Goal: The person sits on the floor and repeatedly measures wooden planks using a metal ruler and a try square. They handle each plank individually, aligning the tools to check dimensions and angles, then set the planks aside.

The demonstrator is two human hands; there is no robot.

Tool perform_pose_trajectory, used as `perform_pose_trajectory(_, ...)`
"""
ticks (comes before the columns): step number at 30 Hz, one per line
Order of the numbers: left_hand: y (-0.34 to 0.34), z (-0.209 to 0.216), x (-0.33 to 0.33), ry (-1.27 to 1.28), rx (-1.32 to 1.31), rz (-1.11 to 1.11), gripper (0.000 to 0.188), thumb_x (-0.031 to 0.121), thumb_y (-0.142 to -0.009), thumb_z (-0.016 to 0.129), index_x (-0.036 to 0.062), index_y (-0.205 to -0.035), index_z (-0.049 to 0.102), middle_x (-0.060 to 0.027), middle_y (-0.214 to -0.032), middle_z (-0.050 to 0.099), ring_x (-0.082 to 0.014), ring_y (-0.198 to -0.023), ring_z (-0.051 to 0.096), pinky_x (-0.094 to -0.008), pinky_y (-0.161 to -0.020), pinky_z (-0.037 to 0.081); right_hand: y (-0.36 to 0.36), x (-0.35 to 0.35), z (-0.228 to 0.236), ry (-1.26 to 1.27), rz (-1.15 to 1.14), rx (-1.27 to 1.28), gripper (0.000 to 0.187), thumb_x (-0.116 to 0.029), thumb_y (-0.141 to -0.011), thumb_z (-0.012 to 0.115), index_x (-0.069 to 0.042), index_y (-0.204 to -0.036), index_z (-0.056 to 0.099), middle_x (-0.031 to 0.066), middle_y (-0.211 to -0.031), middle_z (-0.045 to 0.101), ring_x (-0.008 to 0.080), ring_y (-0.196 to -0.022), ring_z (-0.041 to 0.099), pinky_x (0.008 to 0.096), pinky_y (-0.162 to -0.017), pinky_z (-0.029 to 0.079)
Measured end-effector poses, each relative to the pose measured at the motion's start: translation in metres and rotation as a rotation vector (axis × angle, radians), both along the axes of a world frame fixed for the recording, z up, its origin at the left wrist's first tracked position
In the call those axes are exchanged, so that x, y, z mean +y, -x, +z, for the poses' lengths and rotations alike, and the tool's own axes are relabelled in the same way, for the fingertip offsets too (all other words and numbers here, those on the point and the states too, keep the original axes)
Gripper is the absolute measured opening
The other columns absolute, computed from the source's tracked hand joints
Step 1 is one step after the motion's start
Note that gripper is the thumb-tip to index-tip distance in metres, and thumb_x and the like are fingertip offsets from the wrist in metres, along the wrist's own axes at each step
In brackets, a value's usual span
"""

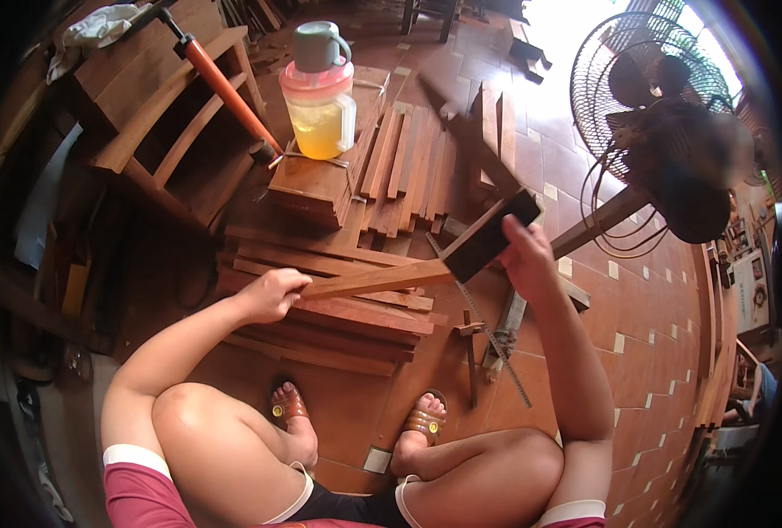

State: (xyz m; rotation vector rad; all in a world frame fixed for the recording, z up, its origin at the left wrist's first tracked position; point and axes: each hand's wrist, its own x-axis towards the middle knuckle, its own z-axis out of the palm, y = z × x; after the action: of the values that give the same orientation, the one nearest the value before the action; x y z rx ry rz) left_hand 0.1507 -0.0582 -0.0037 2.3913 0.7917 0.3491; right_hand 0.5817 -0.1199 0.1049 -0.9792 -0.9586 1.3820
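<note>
My left hand (272, 296) is closed around the near end of a light brown wooden strip (378, 281), which I hold above the stacked wood. At the strip's far end, my right hand (529, 255) grips what looks like a try square, with a dark, thick stock (488, 239) and a long blade (492, 163) pointing up and away. The stock meets or overlaps the strip's end; whether they touch is hard to tell. Below, on the floor, lie a small wooden marking gauge (471, 329) and a thin graduated metal strip (507, 363).
Stacked boards (347, 315) lie before my feet, with more strips (408, 167) behind. A pitcher of yellow liquid (319, 119), topped by a grey mug (319, 47), stands on a wooden block (307, 189). A standing fan (664, 132) is at right, an orange pump (223, 85) at left.
</note>
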Motion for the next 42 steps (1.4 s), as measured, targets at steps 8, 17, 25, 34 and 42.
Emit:
perform_pose_trajectory(8,-0.004,0.033,-0.042,0.546,-0.018,0.053,0.034,0.000,-0.087,0.064,0.0024,-0.121,0.064,-0.0122,-0.103,0.070,-0.0175,-0.096,0.066,-0.0336,-0.088,0.054,-0.007,-0.028,0.088,-0.371,-0.164,0.287,0.033,-0.030,-0.102,0.057,-0.004,-0.121,0.059,0.0091,-0.110,0.069,0.0216,-0.102,0.067,0.0404,-0.093,0.052)
perform_pose_trajectory(17,-0.013,0.040,-0.049,0.637,-0.094,0.010,0.039,-0.004,-0.089,0.064,0.0000,-0.128,0.061,-0.0091,-0.110,0.069,-0.0129,-0.100,0.065,-0.0311,-0.088,0.056,0.026,-0.029,0.054,-0.205,-0.006,0.129,0.033,-0.030,-0.103,0.056,-0.004,-0.123,0.055,0.0050,-0.113,0.065,0.0158,-0.104,0.063,0.0367,-0.089,0.052)
perform_pose_trajectory(25,-0.021,0.027,-0.049,0.704,-0.131,0.023,0.039,0.000,-0.092,0.064,-0.0012,-0.131,0.058,-0.0110,-0.116,0.069,-0.0129,-0.103,0.064,-0.0306,-0.091,0.056,0.043,-0.016,0.045,-0.175,0.050,-0.038,0.034,-0.033,-0.101,0.060,-0.005,-0.121,0.057,0.0009,-0.110,0.062,0.0102,-0.099,0.059,0.0295,-0.087,0.050)
perform_pose_trajectory(34,-0.016,0.010,-0.052,0.636,-0.134,0.053,0.038,0.003,-0.093,0.066,0.0018,-0.130,0.060,-0.0089,-0.109,0.072,-0.0110,-0.097,0.065,-0.0284,-0.084,0.056,0.060,-0.006,0.033,-0.179,0.129,-0.300,0.040,-0.033,-0.101,0.060,-0.004,-0.128,0.054,0.0025,-0.113,0.062,0.0106,-0.102,0.060,0.0304,-0.089,0.051)
perform_pose_trajectory(42,-0.021,0.025,-0.054,0.572,-0.091,0.048,0.038,-0.004,-0.089,0.062,0.0011,-0.127,0.062,-0.0108,-0.105,0.071,-0.0133,-0.096,0.066,-0.0311,-0.085,0.055,0.067,-0.005,0.029,-0.104,0.093,-0.059,0.039,-0.030,-0.102,0.058,-0.005,-0.130,0.052,0.0053,-0.119,0.063,0.0148,-0.106,0.063,0.0346,-0.089,0.054)
